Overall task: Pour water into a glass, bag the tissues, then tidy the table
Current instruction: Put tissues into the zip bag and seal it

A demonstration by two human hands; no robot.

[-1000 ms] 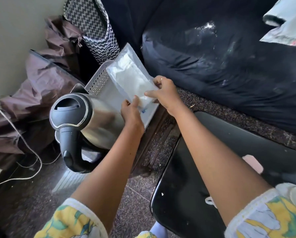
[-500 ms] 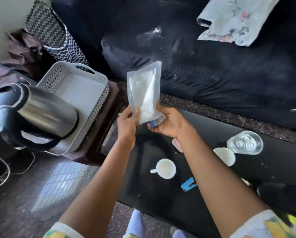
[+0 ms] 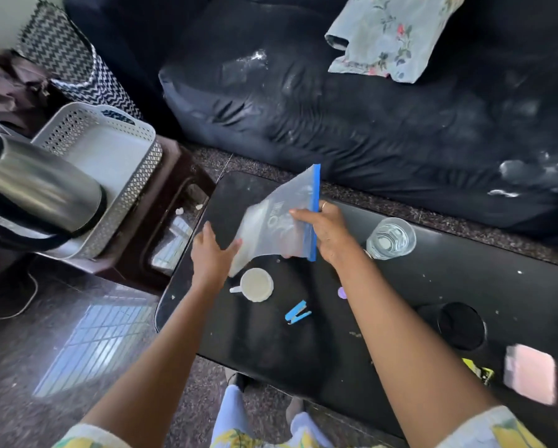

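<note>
Swung down from upright, the zip bag (image 3: pixel 279 226) now hangs over the table (image 3: pixel 400 318) — my right hand (image 3: pixel 327 232) pinching its blue seal, left hand (image 3: pixel 211 253) cupping the base. Dropping lower, I'd risk tipping the mug (image 3: pixel 256 284) — or nudging the glass (image 3: pixel 390 238).

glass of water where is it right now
In the head view, the glass of water stands on the black table, just right of the right hand.

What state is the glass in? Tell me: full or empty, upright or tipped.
Upright and holding water: the glass stands on the black table, ripples visible inside. Exact level unclear.
</note>
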